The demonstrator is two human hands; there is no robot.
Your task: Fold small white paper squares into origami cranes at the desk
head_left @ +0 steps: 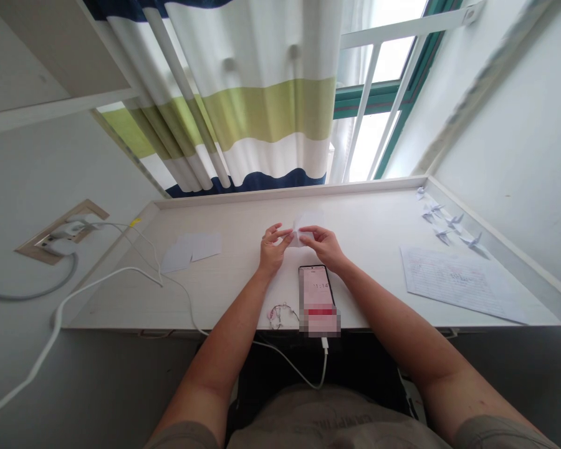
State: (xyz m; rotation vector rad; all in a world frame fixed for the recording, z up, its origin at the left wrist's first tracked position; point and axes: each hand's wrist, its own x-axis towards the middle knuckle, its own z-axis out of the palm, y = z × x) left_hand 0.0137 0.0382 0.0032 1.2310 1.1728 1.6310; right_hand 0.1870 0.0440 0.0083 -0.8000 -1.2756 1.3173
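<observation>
Both my left hand (273, 252) and right hand (325, 244) narrowly pinch white paper (303, 229) beyond the phone (315, 288) by the surface's near edge (182, 327).

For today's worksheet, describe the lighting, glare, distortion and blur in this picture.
In the head view, the window glares almost white behind the striped curtain; wide-angle distortion splays the desk edges; a pixelated patch hides part of the phone; the left hand, right hand and folded paper look fairly sharp.
</observation>
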